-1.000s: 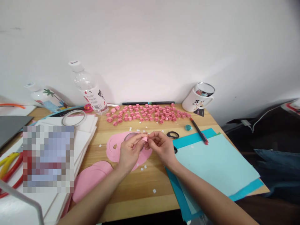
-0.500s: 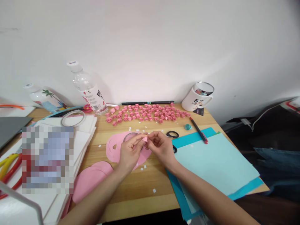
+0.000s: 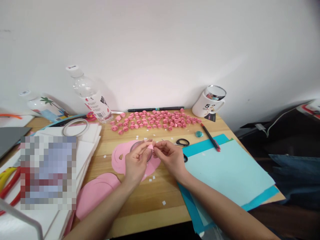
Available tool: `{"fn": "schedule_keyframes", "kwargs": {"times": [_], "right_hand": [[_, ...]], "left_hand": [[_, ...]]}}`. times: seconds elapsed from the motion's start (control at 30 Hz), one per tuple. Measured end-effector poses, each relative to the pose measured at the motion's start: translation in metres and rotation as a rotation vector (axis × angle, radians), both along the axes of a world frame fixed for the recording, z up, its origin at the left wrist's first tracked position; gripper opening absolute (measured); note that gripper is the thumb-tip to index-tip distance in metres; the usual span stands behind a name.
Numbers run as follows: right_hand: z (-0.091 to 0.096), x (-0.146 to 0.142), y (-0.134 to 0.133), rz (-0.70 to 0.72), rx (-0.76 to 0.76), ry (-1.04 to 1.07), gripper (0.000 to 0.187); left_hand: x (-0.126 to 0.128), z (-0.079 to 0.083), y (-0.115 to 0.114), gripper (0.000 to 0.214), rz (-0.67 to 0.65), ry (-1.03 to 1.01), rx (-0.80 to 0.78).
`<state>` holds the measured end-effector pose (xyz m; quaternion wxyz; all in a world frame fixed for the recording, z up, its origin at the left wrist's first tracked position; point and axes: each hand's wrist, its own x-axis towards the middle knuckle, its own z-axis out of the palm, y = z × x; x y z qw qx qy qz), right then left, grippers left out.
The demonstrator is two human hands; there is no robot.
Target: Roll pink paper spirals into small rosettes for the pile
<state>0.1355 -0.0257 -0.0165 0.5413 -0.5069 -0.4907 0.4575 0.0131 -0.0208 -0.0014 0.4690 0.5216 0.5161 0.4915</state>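
A small piece of pink paper (image 3: 150, 147) is pinched between the thumb and fingers of my left hand (image 3: 137, 164). At its right side, the thumb and fingertips of my right hand (image 3: 171, 157) are closed together against the paper. Cut pink paper shapes (image 3: 117, 160) lie under my hands, with a round, tape-like roll (image 3: 135, 146) on them, partly covered by my left hand. Scissors (image 3: 183, 142) with black handles rest just behind my right hand, which hides part of them. Beyond my hands are many small rolled pink paper coils (image 3: 160, 119).
Light blue sheets (image 3: 230, 176) lie at the right, with a black-and-red pen (image 3: 210, 136) across their back edge. A white mug (image 3: 208, 103) and a plastic bottle (image 3: 91, 96) stand near the wall. Pink discs (image 3: 97, 193) and stacked white boards (image 3: 87, 150) lie left.
My hands have shifted very slightly left with the pink paper, and its angle differs a little. The whole view has moved slightly; more of the scissors shows behind my right hand.
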Motion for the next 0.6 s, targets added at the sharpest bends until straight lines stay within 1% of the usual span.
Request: {"fn": "schedule_keyframes", "kwargs": {"times": [0.13, 0.27, 0.43, 0.6], "right_hand": [[-0.0007, -0.0021, -0.001, 0.003, -0.013, 0.038, 0.014], [0.0004, -0.0038, -0.0016, -0.04, -0.023, 0.113, 0.015], [0.0058, -0.0029, -0.0019, -0.064, -0.009, 0.037, 0.011], [0.0077, -0.0027, -0.002, -0.068, -0.006, 0.067, 0.012]], "left_hand": [[0.0013, 0.0005, -0.0016, 0.017, -0.002, -0.012, 0.012], [0.002, 0.0005, -0.0027, 0.017, -0.01, -0.016, 0.047], [0.0027, 0.0021, -0.0023, 0.016, 0.013, -0.028, 0.039], [-0.0016, -0.0035, 0.0006, 0.012, 0.072, 0.059, 0.108]]}}
